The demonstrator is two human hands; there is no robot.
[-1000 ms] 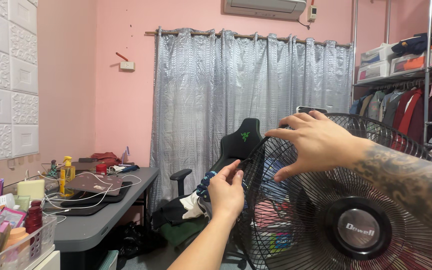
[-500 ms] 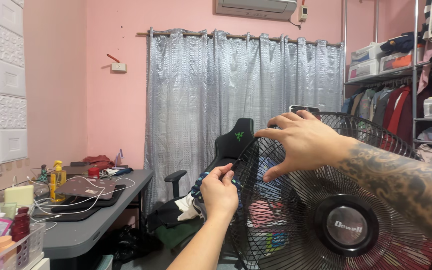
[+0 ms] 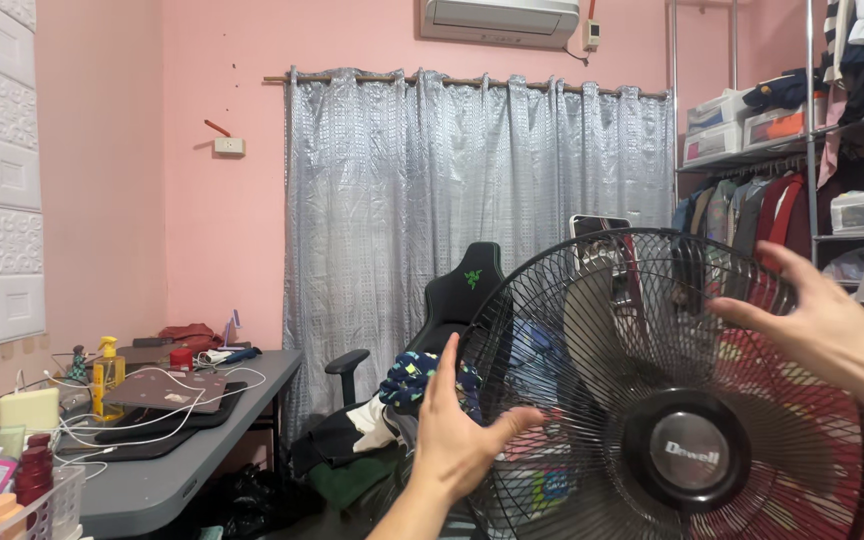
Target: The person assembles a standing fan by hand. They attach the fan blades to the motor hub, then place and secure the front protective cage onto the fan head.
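1. Two open hands flank one fan; reading from the left edge of the frame, I first see a grey desk (image 3: 152, 490) with a smooth matt top. It carries a yellow spray bottle (image 3: 107, 365), a flat dark laptop (image 3: 167, 388) and loose white cables.
2. Left of centre, low in the frame, my left hand (image 3: 452, 440) is released. Its fingers are straight and upright, the thumb is spread, and the palm is turned toward the left rim of the fan grille (image 3: 592, 330). I cannot tell whether it touches the wires.
3. Behind that hand stands a black padded chair (image 3: 467, 290) heaped with soft clothes, in front of a silvery pleated curtain (image 3: 402, 220).
4. The grille fills the centre and lower right. It is a round, domed cage of thin black wire spokes that run out from a glossy black round hub (image 3: 685, 450) to a hoop rim, stiff but springy by the look of it.
5. At the right edge, my right hand (image 3: 822, 320) is also released, with fingers spread in front of the upper right of the grille and holding nothing.
6. My judgement is that the step in hand is a bracketing of the grille, with no grip on it. Any hold calls for both palms closing evenly on the hoop rim, not on the thin spokes, which would bend.
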